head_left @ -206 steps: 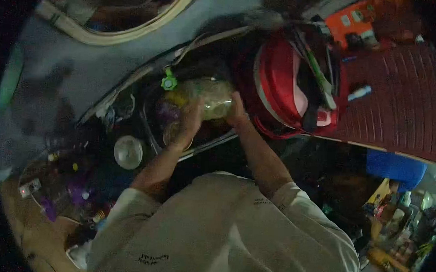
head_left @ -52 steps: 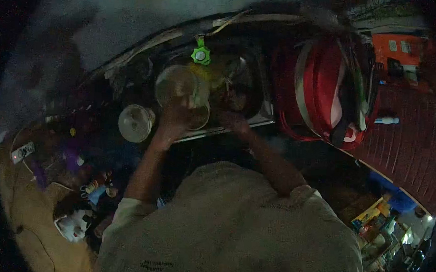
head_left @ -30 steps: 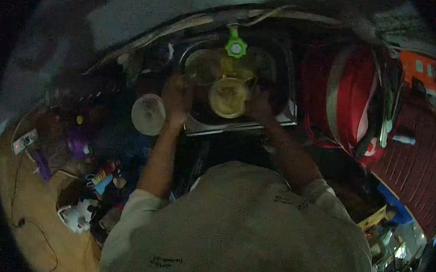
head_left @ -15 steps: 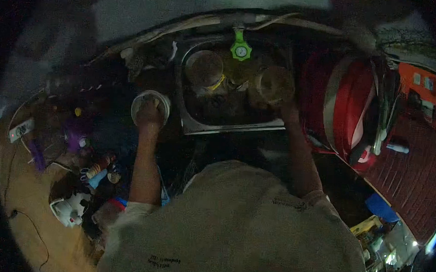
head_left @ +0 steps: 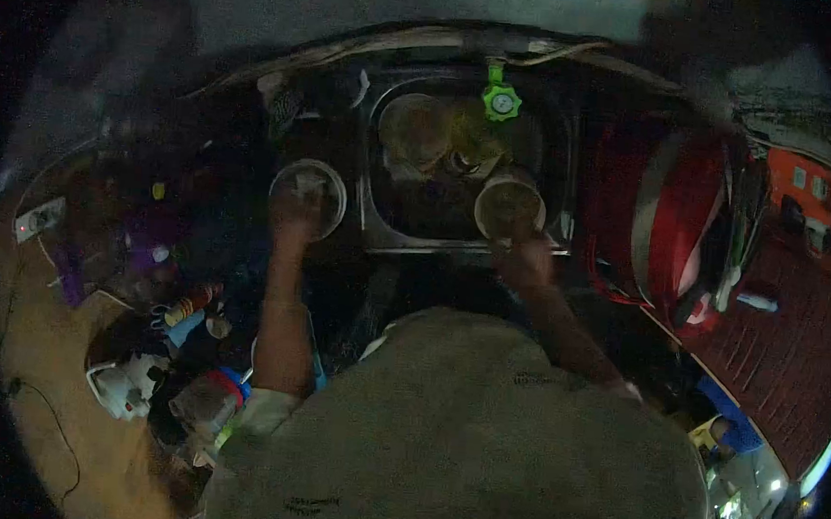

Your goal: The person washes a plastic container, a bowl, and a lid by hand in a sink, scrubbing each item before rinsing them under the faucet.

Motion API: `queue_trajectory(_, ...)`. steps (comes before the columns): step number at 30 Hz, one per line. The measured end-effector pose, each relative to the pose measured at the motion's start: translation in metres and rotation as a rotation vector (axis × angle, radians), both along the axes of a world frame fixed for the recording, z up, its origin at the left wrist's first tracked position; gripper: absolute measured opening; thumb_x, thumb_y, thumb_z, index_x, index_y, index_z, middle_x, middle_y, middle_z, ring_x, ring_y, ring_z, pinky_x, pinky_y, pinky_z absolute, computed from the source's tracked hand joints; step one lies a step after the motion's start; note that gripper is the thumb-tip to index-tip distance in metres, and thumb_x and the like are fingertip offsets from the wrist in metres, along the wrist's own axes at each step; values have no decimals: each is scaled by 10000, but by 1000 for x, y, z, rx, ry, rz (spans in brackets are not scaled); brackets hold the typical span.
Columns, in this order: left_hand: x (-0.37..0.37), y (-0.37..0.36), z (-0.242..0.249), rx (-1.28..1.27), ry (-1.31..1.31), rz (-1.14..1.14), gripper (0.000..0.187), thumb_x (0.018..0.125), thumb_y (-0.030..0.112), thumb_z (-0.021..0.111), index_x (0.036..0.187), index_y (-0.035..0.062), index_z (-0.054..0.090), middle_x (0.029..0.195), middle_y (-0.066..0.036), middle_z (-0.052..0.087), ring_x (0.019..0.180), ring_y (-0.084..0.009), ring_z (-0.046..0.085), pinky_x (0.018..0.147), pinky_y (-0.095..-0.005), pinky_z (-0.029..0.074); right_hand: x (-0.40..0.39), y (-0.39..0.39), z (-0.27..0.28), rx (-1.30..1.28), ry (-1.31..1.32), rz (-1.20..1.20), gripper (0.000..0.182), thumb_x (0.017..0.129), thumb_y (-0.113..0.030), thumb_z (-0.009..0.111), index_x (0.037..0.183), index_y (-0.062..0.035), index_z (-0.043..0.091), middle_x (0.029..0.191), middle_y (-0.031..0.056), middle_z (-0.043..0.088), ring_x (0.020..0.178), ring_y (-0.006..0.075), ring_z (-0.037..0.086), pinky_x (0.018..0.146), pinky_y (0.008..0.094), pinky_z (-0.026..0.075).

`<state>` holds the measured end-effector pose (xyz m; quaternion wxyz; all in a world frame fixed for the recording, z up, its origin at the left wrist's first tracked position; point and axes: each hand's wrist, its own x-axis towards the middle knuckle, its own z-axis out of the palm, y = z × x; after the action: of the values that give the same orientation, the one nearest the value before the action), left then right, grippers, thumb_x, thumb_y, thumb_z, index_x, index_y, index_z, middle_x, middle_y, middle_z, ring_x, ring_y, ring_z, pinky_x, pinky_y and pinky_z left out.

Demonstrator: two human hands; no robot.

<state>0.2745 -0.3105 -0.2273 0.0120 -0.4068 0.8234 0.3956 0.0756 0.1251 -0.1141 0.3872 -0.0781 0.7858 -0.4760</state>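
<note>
My left hand (head_left: 295,217) reaches into a round, white-rimmed tub (head_left: 341,209) left of the sink. Its fingers are bunched around something in there, too dark to make out. My right hand (head_left: 530,260) is closed on the near edge of a round bowl (head_left: 509,203), held over the front right part of the metal sink (head_left: 416,244). The inside of the bowl looks brownish. Farther back in the sink sits a larger round vessel (head_left: 415,128), next to a yellowish item (head_left: 482,148) that is blurred.
A bright green tap knob (head_left: 503,104) juts over the sink's back edge. Right of the sink stands a red bag-like bundle (head_left: 667,212), beside a dark red ridged surface (head_left: 787,345). Clutter, including a white appliance (head_left: 130,385), lies at lower left.
My right hand has drawn the bowl toward me, to the sink's front edge. My left hand stays in the tub. The whole view has shifted slightly.
</note>
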Motion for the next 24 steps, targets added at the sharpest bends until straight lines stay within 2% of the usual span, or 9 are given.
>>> queue_trajectory(2,-34,62,85,-531,23,-340,606,859,411,608,1248,-38,487,1136,-256,564,1030,-366,579,876,-428,483,12,-50,-35,-97,45,298,370,886,-310,562,1125,-27,555,1024,182,621,959,298,617,789,424,496)
queue_trajectory(5,-72,81,131,-468,-565,-448,550,897,372,561,1294,2,470,1204,-225,548,1082,-356,558,949,-439,448,9,-146,-7,-165,321,547,396,906,-342,506,1156,-38,557,1074,170,625,987,315,610,827,440,476)
queue_trajectory(8,-62,65,95,-397,-560,-547,489,924,350,521,1302,42,480,1298,-179,501,1165,-319,514,978,-430,425,4,-183,-19,49,339,707,454,927,-378,438,1204,-32,538,1111,180,618,993,343,604,869,467,447)
queue_trajectory(11,-75,74,112,-155,-648,-227,450,925,342,521,1261,43,521,1277,-155,530,1145,-307,533,977,-437,421,4,-192,-29,-149,385,515,458,928,-395,417,1152,-29,577,1088,202,623,951,376,603,877,484,433)
queue_trajectory(12,-68,72,106,-78,-671,-112,438,925,340,521,1247,43,535,1270,-147,539,1139,-304,540,977,-439,420,-4,-195,-60,49,267,607,447,927,-392,425,1139,-34,589,1099,208,616,972,369,598,897,483,427)
queue_trajectory(15,-25,68,84,-911,-55,-638,331,918,252,544,1147,18,597,1107,-173,625,1009,-304,613,913,-443,454,-16,-171,-93,209,160,631,396,921,-357,459,1095,-36,612,1164,203,585,1024,348,582,920,470,425)
queue_trajectory(18,-46,87,152,-327,-61,-92,412,901,314,555,1188,19,545,1090,-158,612,955,-258,607,828,-396,497,-20,-116,-133,51,374,551,313,898,-266,519,1074,-28,622,1259,175,535,1068,309,562,927,443,436)
queue_trajectory(20,-57,107,175,-182,366,60,417,880,288,589,1171,-7,545,957,-181,642,801,-290,633,705,-386,519,-20,-86,-162,-68,583,538,280,881,-206,554,1083,-23,620,1298,157,508,1082,285,554,930,428,442)
queue_trajectory(24,-109,165,149,-160,135,-159,415,868,210,594,1202,-21,507,853,-149,648,728,-325,631,657,-391,520,-23,-76,-107,-390,101,345,487,866,-172,579,1325,-67,453,1283,176,471,1161,322,483,978,477,406)
